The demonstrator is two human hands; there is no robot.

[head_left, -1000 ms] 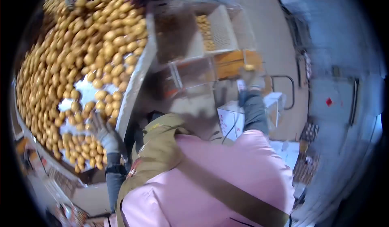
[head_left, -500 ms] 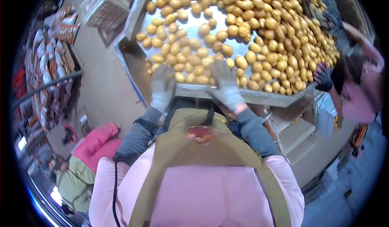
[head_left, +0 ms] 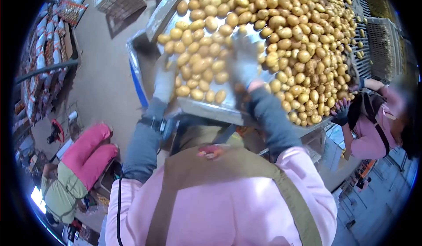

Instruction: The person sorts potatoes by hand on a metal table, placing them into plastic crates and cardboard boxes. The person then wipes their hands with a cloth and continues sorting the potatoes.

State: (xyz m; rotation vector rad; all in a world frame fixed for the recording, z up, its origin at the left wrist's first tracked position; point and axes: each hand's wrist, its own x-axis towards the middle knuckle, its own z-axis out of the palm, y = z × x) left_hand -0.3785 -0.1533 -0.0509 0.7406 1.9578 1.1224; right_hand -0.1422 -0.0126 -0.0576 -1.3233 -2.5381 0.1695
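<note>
Many yellow potatoes (head_left: 200,65) lie on a shiny metal sorting table (head_left: 211,109) in front of me. My left hand (head_left: 164,83), in a pale grey glove, stands at the left side of a loose group of potatoes, fingers stretched forward. On the group's right side is my right hand (head_left: 245,63), gloved alike and blurred by motion, with its fingers extended and touching or close beside potatoes. Neither hand visibly grips a potato. A denser heap of potatoes (head_left: 303,52) covers the table to the right of my right hand.
A co-worker (head_left: 371,127) at the right reaches a gloved hand (head_left: 342,112) to the heap. Another person (head_left: 74,171) is bent over at the lower left. Filled bags (head_left: 48,65) are stacked at the left, and a white crate (head_left: 118,0) stands beyond the table.
Both hands have moved forward from the table's near edge to either side of the loose potatoes, which now lie bunched between them. My view has shifted too.
</note>
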